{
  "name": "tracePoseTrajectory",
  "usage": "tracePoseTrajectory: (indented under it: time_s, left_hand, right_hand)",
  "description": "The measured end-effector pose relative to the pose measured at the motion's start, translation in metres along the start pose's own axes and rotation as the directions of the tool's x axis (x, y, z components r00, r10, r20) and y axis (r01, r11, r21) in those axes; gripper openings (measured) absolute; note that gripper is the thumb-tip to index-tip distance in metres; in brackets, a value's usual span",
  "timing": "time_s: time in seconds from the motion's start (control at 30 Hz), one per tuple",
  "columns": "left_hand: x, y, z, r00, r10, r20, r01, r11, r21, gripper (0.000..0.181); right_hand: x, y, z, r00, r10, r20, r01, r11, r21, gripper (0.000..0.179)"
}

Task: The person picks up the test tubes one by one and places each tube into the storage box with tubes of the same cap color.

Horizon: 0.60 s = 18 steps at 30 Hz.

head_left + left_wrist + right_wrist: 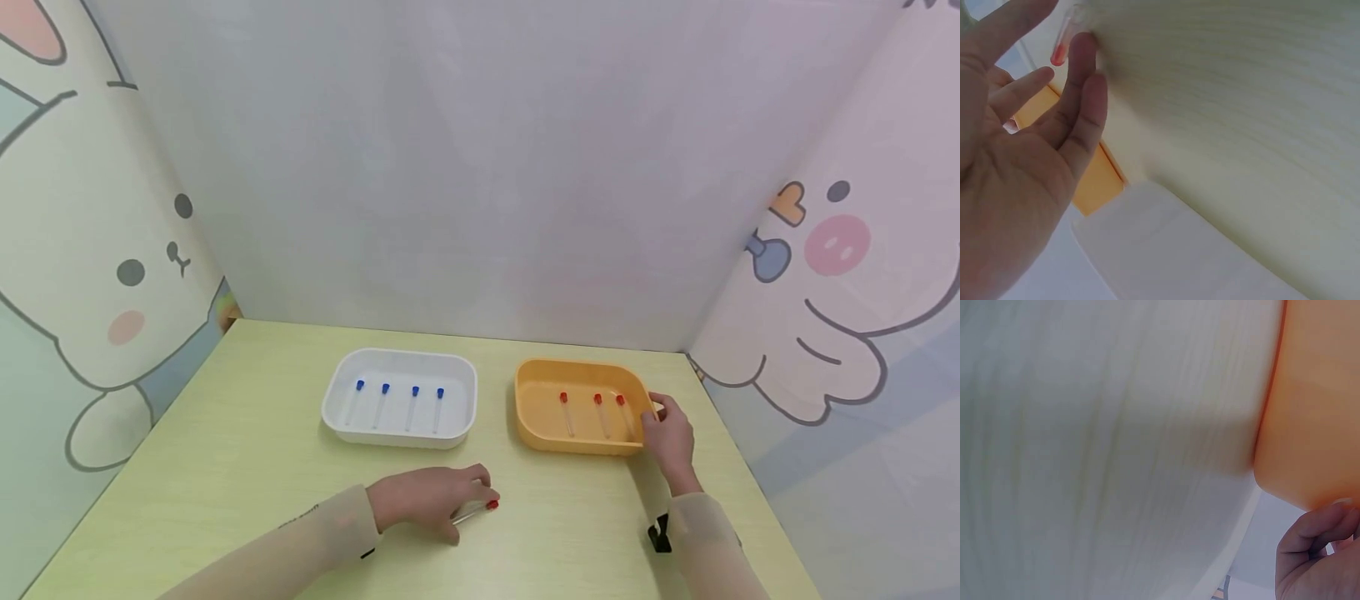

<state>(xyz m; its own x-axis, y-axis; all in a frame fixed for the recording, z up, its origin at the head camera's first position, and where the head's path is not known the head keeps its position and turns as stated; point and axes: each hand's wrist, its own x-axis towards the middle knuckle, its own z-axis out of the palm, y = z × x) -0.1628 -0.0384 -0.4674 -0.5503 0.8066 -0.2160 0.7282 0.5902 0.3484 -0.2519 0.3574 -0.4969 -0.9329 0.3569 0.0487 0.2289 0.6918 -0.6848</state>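
Note:
My left hand reaches low over the table, thumb and fingers spread around a slim clear tube with a red cap. In the left wrist view the tube shows just beyond the fingertips, with a gap between thumb and fingers. My right hand grips the right rim of an orange tray, which holds 3 red-capped tubes lying side by side. In the right wrist view, curled fingers press on the outer wall of the tray.
Left of the orange tray stands a white tray with several blue-capped tubes in a row. Both trays sit toward the back of the pale yellow table. A grey curtain hangs behind, with cartoon-printed cloth at both sides.

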Motion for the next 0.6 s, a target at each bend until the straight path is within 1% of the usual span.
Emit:
tracePoseTrajectory:
  time_s: [0.17, 0.27, 0.37, 0.43, 0.5, 0.6]
  left_hand:
    - [-0.0009, 0.0009, 0.0029, 0.999, 0.038, 0.021, -0.037, 0.999, -0.031, 0.077]
    - [-0.0004, 0.0005, 0.0036, 0.997, 0.047, 0.061, -0.044, 0.998, -0.049, 0.087]
    - [0.0015, -0.0004, 0.0037, 0.994, 0.044, 0.096, -0.041, 0.998, -0.038, 0.094]
    - [0.0031, -0.0008, 0.0038, 0.992, 0.048, 0.113, -0.045, 0.999, -0.029, 0.094]
    - [0.0047, -0.0013, 0.0040, 0.992, 0.052, 0.118, -0.051, 0.999, -0.015, 0.092]
    - [0.0063, -0.0011, 0.0027, 0.991, 0.054, 0.121, -0.053, 0.998, -0.017, 0.088]
  right_hand:
    - [0.0003, 0.0010, 0.0011, 1.000, -0.001, -0.007, 0.001, 1.000, -0.006, 0.044]
    - [0.0003, 0.0014, 0.0015, 1.000, 0.003, -0.008, -0.003, 1.000, -0.007, 0.044]
    - [0.0003, 0.0013, 0.0017, 1.000, 0.007, -0.008, -0.007, 1.000, -0.005, 0.044]
    - [0.0004, 0.0011, 0.0019, 1.000, 0.007, -0.010, -0.007, 1.000, -0.006, 0.044]
    - [0.0002, 0.0012, 0.0023, 1.000, 0.010, -0.012, -0.010, 1.000, -0.009, 0.044]
    - [0.0010, 0.0014, 0.0023, 1.000, 0.013, -0.008, -0.013, 1.000, -0.012, 0.044]
